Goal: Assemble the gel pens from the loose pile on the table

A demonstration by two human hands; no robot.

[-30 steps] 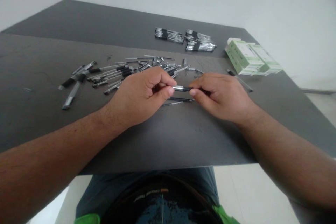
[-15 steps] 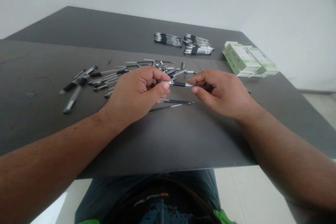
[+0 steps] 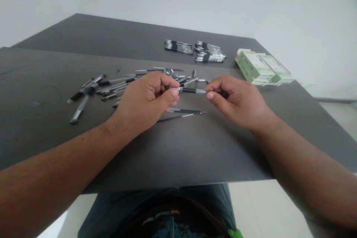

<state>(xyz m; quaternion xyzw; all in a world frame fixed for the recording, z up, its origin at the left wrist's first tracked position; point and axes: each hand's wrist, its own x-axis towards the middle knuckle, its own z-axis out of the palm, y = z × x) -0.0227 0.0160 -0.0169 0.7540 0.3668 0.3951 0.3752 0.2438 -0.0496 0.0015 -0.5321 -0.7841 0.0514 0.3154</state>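
The head view shows a clear pen (image 3: 191, 90) with a black sleeve, held crosswise between two bare hands. The left grip (image 3: 147, 98) is pinched closed on the pen's left end, thumb against forefinger. The right grip (image 3: 237, 100) is closed on its right end in the same way, thumb below and forefinger above. Both ends of the pen are hidden by the fingers, and the black sleeve shows in the gap between the hands.

Two slim refills lie on the grey bench (image 3: 178, 156), on the wearer's side of the pen; the upper refill (image 3: 189, 111) points right, and the lower refill (image 3: 178, 117) slants up to the right, its left part hidden by the left hand. Just beyond the pen are a small upright-looking cap (image 3: 194, 73) and a clear cap (image 3: 201, 80) lying flat. To the left of the pen, loose pen parts (image 3: 114, 89) spread out in a jumble, partly behind the left hand. Farther left, a few thick pens (image 3: 80, 107) lie across one another.

Well beyond the pen, a row of pens (image 3: 178, 46) sits beside a larger pile of pens (image 3: 209, 56). Green and white boxes (image 3: 252, 63) stand beyond the pen to the right.
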